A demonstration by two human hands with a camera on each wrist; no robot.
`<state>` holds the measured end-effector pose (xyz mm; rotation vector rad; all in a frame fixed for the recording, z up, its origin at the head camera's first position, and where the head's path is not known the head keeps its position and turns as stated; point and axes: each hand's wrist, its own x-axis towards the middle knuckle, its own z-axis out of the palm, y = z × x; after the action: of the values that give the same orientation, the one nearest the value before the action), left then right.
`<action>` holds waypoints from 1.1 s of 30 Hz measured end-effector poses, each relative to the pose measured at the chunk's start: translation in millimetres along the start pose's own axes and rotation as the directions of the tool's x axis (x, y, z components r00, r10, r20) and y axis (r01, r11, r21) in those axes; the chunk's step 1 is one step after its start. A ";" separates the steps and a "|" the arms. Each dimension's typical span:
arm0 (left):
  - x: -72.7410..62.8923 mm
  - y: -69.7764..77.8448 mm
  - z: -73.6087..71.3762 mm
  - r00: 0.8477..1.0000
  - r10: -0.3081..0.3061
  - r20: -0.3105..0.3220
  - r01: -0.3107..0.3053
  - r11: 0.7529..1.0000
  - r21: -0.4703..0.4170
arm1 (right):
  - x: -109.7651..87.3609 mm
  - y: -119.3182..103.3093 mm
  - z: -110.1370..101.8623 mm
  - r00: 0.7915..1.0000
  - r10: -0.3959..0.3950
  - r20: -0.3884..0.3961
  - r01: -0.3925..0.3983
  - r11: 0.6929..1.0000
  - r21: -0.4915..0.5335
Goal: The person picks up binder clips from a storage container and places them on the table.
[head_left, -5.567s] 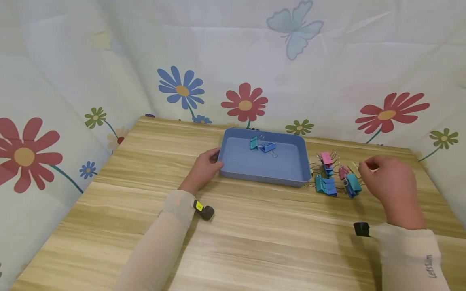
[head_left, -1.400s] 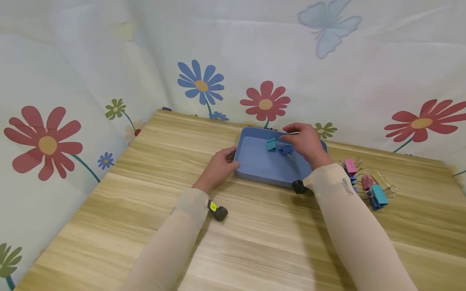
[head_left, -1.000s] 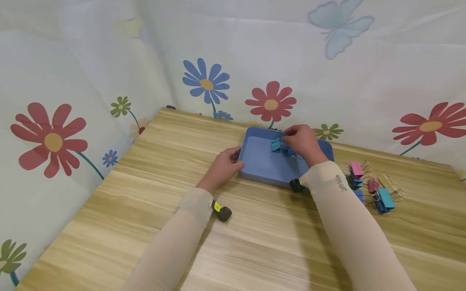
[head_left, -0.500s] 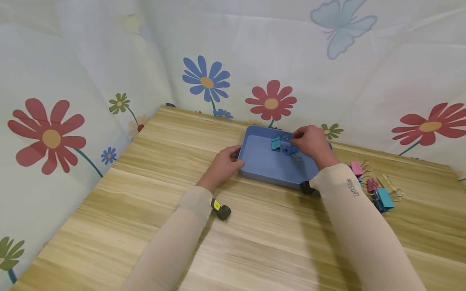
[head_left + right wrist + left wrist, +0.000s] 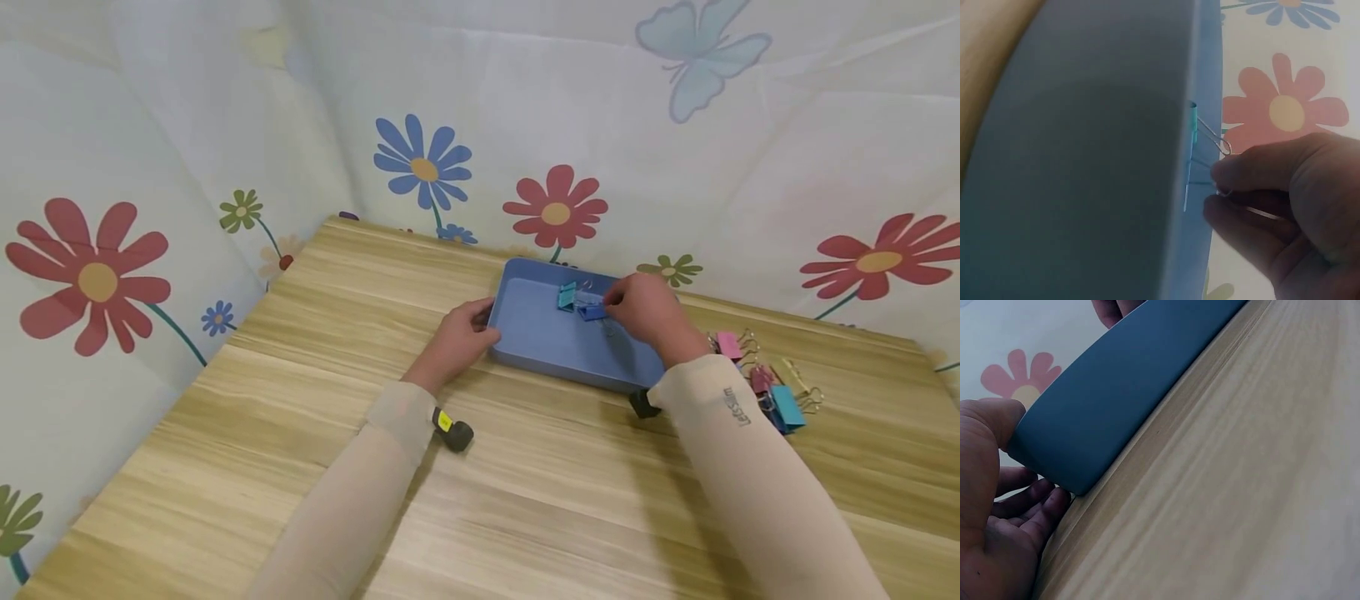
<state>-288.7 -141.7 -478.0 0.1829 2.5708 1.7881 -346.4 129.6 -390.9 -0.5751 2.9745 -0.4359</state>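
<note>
My left hand (image 5: 453, 343) grips the left side of the shallow blue tray (image 5: 558, 369). In the left wrist view its thumb is at the rim of the tray (image 5: 1104, 400), and the other fingers curl against the outside near the bottom. Inside the tray, a teal binder clip (image 5: 567, 297) lies beside a blue binder clip (image 5: 592, 312). Over the tray's right half, my right hand (image 5: 647, 310) pinches at the blue clip. The right wrist view shows thumb and fingertips of my right hand (image 5: 1272, 194) closed about a wire handle; the tray wall hides most of both clips.
Just right of the tray lies a pile of binder clips, with a pink clip (image 5: 727, 344), a yellow clip (image 5: 791, 377) and a teal clip (image 5: 787, 406); my right forearm covers part of it. Behind the wooden table (image 5: 525, 467) hangs a flowered curtain (image 5: 480, 83).
My right hand has gone from the clip pile leftward into the tray, then slid slightly right and nearer at the blue clip. My left hand keeps its hold on the tray.
</note>
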 end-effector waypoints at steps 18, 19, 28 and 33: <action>0.6 -1.1 0.8 1.000 -0.013 -0.002 0.013 1.000 0.004 | -3.7 2.4 12.7 0.991 -0.127 -0.048 0.124 0.990 -0.061; 0.3 -0.7 1.0 1.000 -0.014 -0.001 0.014 1.000 0.004 | -4.6 3.1 13.0 0.989 -0.133 -0.064 0.129 0.990 -0.064; 0.2 0.1 1.9 1.000 -0.015 -0.003 0.015 1.000 0.017 | -17.5 11.4 9.9 0.963 -0.188 -0.192 0.186 0.982 -0.028; 1.0 -1.7 1.9 1.000 -0.013 -0.002 0.013 1.000 0.017 | -27.1 18.2 6.1 0.964 -0.151 -0.216 0.167 0.985 0.054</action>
<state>-289.7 -140.4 -480.2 0.1643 2.5826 1.7631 -327.0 154.3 -401.4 -0.8124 3.1075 -0.6533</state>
